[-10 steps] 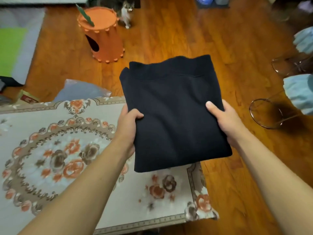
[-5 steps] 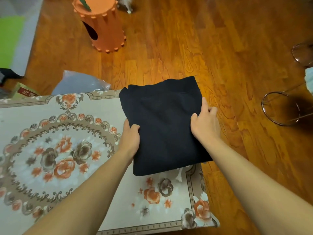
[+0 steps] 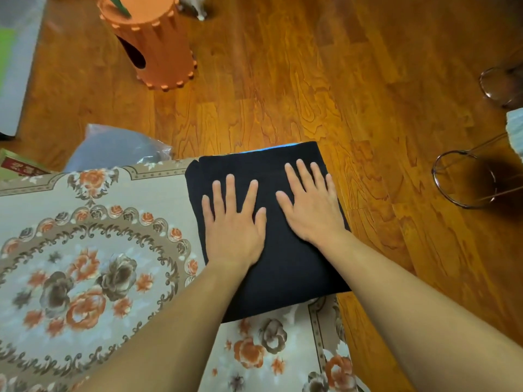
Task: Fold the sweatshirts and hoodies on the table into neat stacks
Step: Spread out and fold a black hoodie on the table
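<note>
Surface: floral cloth (image 3: 85, 250), lower left of frame.
Sweatshirt (image 3: 283, 273): navy, folded square, right corner.
Left hand (image 3: 232, 222): grip flat, fingers spread, pressing it.
Right hand (image 3: 311, 205): likewise.

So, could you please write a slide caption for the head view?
Left hand and right hand press flat on a folded dark sweatshirt at the table corner.

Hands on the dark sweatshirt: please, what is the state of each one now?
Left hand: open, fingers straight, pressing flat on the folded sweatshirt.
Right hand: open, also pressing it flat.
</note>
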